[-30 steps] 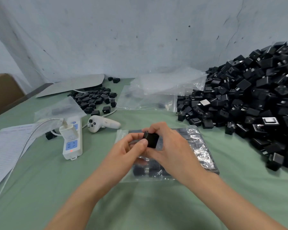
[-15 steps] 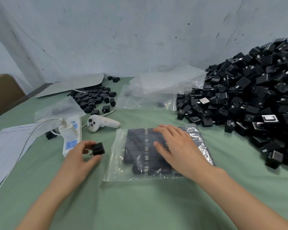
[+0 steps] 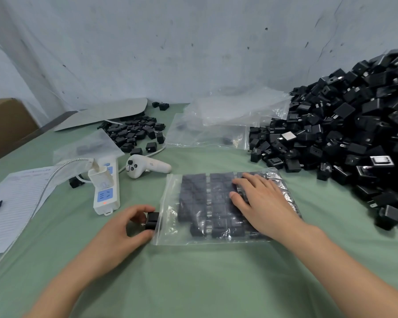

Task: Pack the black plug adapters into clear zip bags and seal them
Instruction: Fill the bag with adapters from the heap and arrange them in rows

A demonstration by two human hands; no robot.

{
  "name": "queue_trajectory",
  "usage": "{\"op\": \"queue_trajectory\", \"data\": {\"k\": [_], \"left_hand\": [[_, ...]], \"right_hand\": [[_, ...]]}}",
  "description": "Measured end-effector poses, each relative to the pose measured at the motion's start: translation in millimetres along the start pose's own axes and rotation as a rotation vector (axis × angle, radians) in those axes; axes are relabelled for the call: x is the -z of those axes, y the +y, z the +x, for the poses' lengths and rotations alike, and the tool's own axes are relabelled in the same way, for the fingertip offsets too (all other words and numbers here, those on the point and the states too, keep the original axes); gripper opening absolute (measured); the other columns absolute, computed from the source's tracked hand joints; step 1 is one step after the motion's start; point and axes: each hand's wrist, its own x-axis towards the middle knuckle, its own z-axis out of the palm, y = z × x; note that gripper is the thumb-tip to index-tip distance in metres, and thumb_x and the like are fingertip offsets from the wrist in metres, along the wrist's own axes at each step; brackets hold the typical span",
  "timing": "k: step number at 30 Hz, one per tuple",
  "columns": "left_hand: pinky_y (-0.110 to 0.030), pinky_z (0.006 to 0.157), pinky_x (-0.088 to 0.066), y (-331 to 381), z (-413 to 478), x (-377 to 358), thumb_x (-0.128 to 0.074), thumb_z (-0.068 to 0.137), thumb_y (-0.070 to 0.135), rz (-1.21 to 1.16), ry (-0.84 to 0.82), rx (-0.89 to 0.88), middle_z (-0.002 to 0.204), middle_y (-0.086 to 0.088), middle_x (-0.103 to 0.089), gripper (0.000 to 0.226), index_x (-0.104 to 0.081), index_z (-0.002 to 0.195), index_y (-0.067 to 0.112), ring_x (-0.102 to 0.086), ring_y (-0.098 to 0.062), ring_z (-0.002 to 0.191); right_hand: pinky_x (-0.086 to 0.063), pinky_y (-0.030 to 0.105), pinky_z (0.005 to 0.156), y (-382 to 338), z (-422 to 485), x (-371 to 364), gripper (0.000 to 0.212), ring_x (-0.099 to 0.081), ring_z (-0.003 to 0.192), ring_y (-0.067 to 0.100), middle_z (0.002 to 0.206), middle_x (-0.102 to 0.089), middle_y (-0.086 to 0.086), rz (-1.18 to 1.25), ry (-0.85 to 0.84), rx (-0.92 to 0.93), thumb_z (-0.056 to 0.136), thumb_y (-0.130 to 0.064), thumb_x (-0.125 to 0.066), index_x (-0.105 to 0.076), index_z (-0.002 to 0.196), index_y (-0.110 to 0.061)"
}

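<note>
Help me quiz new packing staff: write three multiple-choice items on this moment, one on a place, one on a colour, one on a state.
1. Where is the single adapter that the left hand pinches?
A) on the white power strip
B) at the zip bag's left edge
C) on the big pile

2. What colour is the table cover?
A) green
B) red
C) yellow

3. How is the right hand?
A) gripping the pen
B) raised in the air
C) flat on the zip bag

Answers: 1 B, the adapter is at the bag's left edge; 2 A, the cover is green; 3 C, its fingers lie spread on the bag.
</note>
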Motion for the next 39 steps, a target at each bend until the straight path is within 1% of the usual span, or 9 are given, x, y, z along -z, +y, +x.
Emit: {"op": "queue_trajectory", "data": {"k": [3, 7, 12, 19, 23, 26, 28, 31, 39], "left_hand": [[-0.003, 0.089, -0.038, -2.8, -1.9, 1.1, -0.079, 0.082, 0.014, -0.038, -0.006, -0.012, 0.104, 0.025, -0.065, 0.046, -0.063, 0.114, 0.042, -0.058, 0.006, 0.105], [0.002, 0.089, -0.035, 0.0, 0.7, -4.1, -0.076, 0.083, 0.010, -0.101, 0.061, -0.018, 0.108, 0.024, -0.068, 0.047, -0.063, 0.114, 0.043, -0.059, 0.006, 0.105], [-0.006, 0.091, -0.041, 5.5, 4.0, -10.1, -0.076, 0.085, 0.014, -0.140, 0.050, -0.027, 0.110, 0.018, -0.070, 0.045, -0.064, 0.115, 0.045, -0.062, 0.001, 0.106], [-0.016, 0.101, -0.042, 4.1, -0.4, -2.3, -0.059, 0.089, -0.004, -0.076, -0.136, -0.046, 0.115, 0.023, -0.068, 0.060, -0.062, 0.122, 0.047, -0.060, 0.003, 0.114], [-0.002, 0.086, -0.040, 7.6, -2.1, -3.6, -0.052, 0.098, 0.001, -0.181, -0.072, 0.018, 0.107, 0.023, -0.069, 0.050, -0.055, 0.126, 0.043, -0.064, 0.006, 0.102], [-0.013, 0.092, -0.042, 14.5, -2.0, -7.2, -0.058, 0.096, 0.031, -0.253, -0.034, 0.041, 0.105, 0.019, -0.071, 0.036, -0.051, 0.130, 0.042, -0.065, 0.006, 0.101], [-0.014, 0.093, -0.042, 17.9, -1.8, -11.0, -0.063, 0.086, 0.042, -0.223, -0.038, 0.041, 0.102, 0.019, -0.071, 0.047, -0.048, 0.131, 0.042, -0.064, 0.007, 0.099], [0.003, 0.081, -0.036, 19.1, -0.8, -16.6, -0.068, 0.091, 0.030, -0.163, -0.021, 0.049, 0.100, 0.022, -0.071, 0.049, -0.045, 0.133, 0.041, -0.060, 0.014, 0.097], [0.003, 0.071, -0.036, 31.5, -1.4, -29.9, -0.065, 0.094, 0.019, -0.179, 0.070, 0.099, 0.085, 0.017, -0.074, 0.051, -0.046, 0.137, 0.039, -0.062, 0.010, 0.085]], "right_hand": [[-0.014, 0.039, 0.122, -0.2, -0.9, 0.3, 0.048, -0.023, 0.148, 0.020, 0.159, -0.031, -0.004, -0.002, -0.003, -0.003, 0.104, -0.052, -0.030, -0.039, 0.146, -0.031], [-0.014, 0.039, 0.122, -0.6, -0.3, 0.4, 0.048, -0.023, 0.147, 0.020, 0.159, -0.031, -0.005, -0.002, -0.003, -0.002, 0.104, -0.052, -0.030, -0.039, 0.146, -0.031], [-0.013, 0.041, 0.123, 0.2, -0.9, 0.0, 0.048, -0.022, 0.149, 0.020, 0.160, -0.030, -0.005, -0.004, -0.014, -0.006, 0.104, -0.052, -0.029, -0.038, 0.147, -0.032], [-0.012, 0.041, 0.123, -0.5, -1.1, 1.3, 0.048, -0.021, 0.149, 0.019, 0.161, -0.028, -0.004, 0.002, -0.021, -0.005, 0.104, -0.052, -0.028, -0.037, 0.147, -0.032], [-0.013, 0.040, 0.123, -0.9, -1.4, 1.8, 0.048, -0.022, 0.148, 0.019, 0.160, -0.029, -0.004, -0.001, -0.019, -0.006, 0.105, -0.051, -0.029, -0.037, 0.147, -0.031], [-0.013, 0.040, 0.123, -1.5, -1.7, 2.2, 0.048, -0.022, 0.148, 0.020, 0.160, -0.029, -0.004, 0.000, -0.020, -0.005, 0.105, -0.051, -0.029, -0.038, 0.147, -0.031], [-0.013, 0.040, 0.123, -1.1, -2.1, 2.1, 0.048, -0.022, 0.148, 0.020, 0.161, -0.029, -0.004, 0.003, -0.023, -0.007, 0.105, -0.051, -0.029, -0.038, 0.147, -0.031], [-0.012, 0.041, 0.123, -0.9, -1.8, 1.8, 0.048, -0.020, 0.149, 0.019, 0.161, -0.027, -0.005, 0.007, -0.028, -0.009, 0.105, -0.051, -0.028, -0.036, 0.148, -0.031], [-0.012, 0.041, 0.123, -1.7, -1.7, 1.7, 0.048, -0.020, 0.149, 0.019, 0.161, -0.027, -0.005, 0.001, -0.025, -0.007, 0.105, -0.050, -0.028, -0.036, 0.149, -0.031]]}}
